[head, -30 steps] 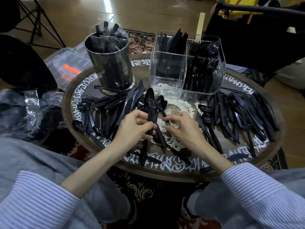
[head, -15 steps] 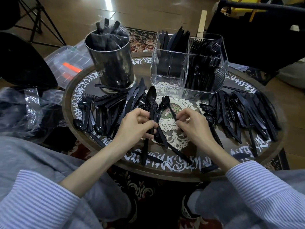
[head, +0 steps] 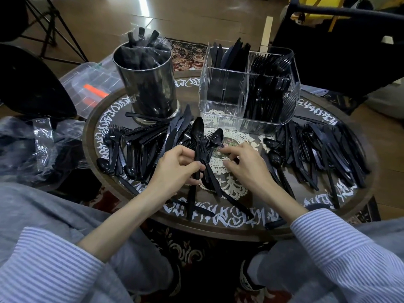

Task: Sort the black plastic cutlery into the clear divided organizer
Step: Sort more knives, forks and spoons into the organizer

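My left hand (head: 177,169) grips a bunch of black spoons (head: 197,132) by the handles, bowls pointing away from me. My right hand (head: 242,167) is beside it and pinches the neck of another black spoon (head: 216,136) on the table. The clear divided organizer (head: 225,106) stands at the back of the round table; its far-left compartment holds knives, its right side is packed with forks, and its near-left compartment looks bare. Loose black cutlery lies in a pile on the left (head: 142,143) and another on the right (head: 321,149).
A metal canister (head: 148,84) with bagged cutlery stands at the back left of the round patterned table (head: 240,217). A clear lidded box (head: 91,84) and crumpled plastic wrap (head: 43,145) lie off the table's left. A dark chair is behind on the right.
My right hand has moved up and away from me, from the table centre to the spoon near the left hand's bunch. The left hand keeps the same grip.
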